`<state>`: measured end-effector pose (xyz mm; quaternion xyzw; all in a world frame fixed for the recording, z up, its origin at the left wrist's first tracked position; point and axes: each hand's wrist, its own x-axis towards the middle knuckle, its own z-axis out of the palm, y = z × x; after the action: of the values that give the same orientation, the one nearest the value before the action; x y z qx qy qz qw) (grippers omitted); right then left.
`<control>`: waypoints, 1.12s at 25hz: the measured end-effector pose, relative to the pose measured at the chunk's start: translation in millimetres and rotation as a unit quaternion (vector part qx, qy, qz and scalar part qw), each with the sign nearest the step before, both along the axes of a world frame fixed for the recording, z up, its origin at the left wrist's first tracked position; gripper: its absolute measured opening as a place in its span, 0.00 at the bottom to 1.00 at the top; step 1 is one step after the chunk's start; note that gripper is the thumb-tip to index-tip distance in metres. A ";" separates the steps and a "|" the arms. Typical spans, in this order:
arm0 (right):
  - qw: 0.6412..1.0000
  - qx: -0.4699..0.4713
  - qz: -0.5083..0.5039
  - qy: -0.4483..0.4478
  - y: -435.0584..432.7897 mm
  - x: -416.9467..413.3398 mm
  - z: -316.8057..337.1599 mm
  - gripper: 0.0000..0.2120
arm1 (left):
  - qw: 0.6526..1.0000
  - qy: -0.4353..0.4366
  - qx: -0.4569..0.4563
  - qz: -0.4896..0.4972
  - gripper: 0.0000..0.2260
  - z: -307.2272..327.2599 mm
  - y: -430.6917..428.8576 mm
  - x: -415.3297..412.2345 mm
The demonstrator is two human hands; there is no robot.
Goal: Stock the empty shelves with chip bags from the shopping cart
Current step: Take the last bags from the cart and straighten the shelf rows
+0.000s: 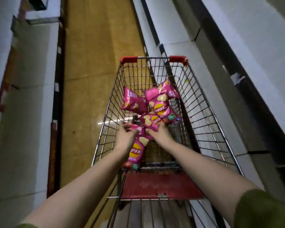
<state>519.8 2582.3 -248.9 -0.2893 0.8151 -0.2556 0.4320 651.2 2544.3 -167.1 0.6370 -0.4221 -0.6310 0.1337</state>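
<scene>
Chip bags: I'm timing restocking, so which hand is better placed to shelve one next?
Right, likely: the right hand grips a chip bag, and the empty shelves run just right of the cart.

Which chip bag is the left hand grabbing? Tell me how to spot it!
Look in the wire shopping cart, at the end nearest the red seat flap. There the left hand grips a pink chip bag. It is the nearest bag of all, pointing lengthwise at the flap; the other bags lie piled farther in.
</scene>
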 end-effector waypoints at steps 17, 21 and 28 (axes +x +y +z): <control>0.958 0.003 -0.160 -0.237 6.1 57.8 -127.1 0.32 | 0.989 -0.125 0.030 -0.068 0.28 -95.8 6.3 28.2; 0.962 -0.074 -0.132 -0.227 3.7 21.9 -59.3 0.37 | 0.996 -0.054 0.028 -0.060 0.42 -78.5 10.4 25.2; 0.947 -0.147 -0.095 -0.270 9.0 -16.7 46.0 0.26 | 0.980 0.148 0.123 -0.053 0.23 -26.0 9.2 4.2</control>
<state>503.1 2591.4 -202.9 -0.1913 0.6447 -0.4808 0.5626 655.4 2553.4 -193.1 0.5253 -0.3499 -0.7714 0.0814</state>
